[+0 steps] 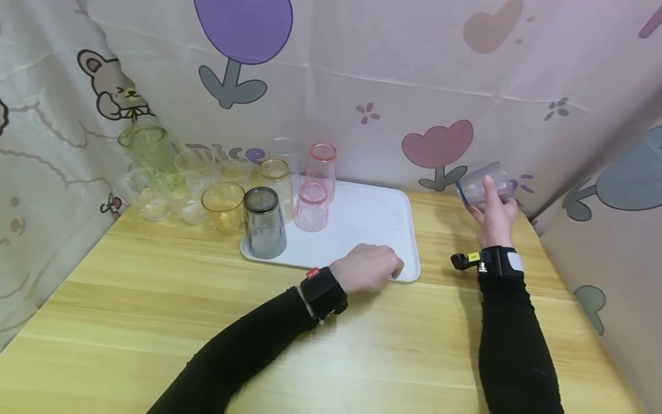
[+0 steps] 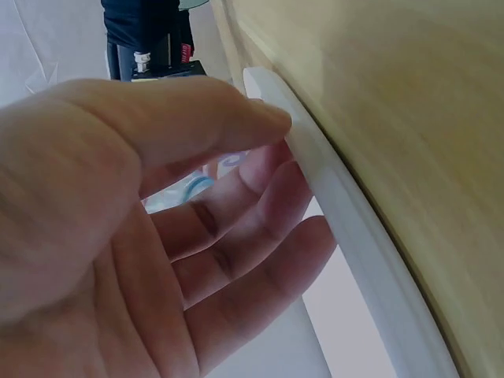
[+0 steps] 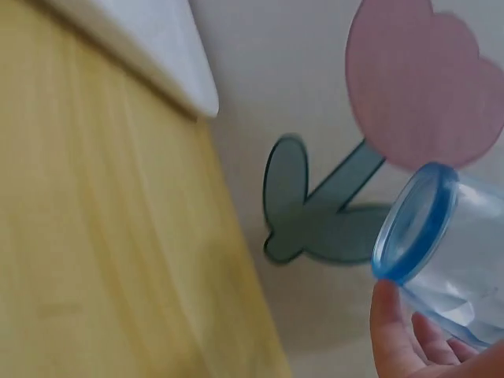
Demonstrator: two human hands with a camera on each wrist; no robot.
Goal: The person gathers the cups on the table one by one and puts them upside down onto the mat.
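Note:
My right hand (image 1: 497, 215) grips a clear blue drinking glass (image 1: 478, 185) above the right end of the table. The glass lies tilted on its side, its blue-ringed end (image 3: 417, 223) facing left. My left hand (image 1: 368, 267) is at the front right part of the white tray (image 1: 369, 218). In the left wrist view, its thumb and curled fingertips pinch the tray's rim (image 2: 346, 209). On the tray's left half stand a grey glass (image 1: 265, 227), two pink glasses (image 1: 313, 210), an amber glass (image 1: 279, 184) and a clear glass (image 1: 283, 148).
Left of the tray several more glasses crowd together, among them a yellow glass (image 1: 223, 210), a tall green glass (image 1: 147, 149) and clear ones (image 1: 147, 198). A patterned curtain (image 1: 351, 75) hangs along the back and sides of the wooden table (image 1: 269, 339).

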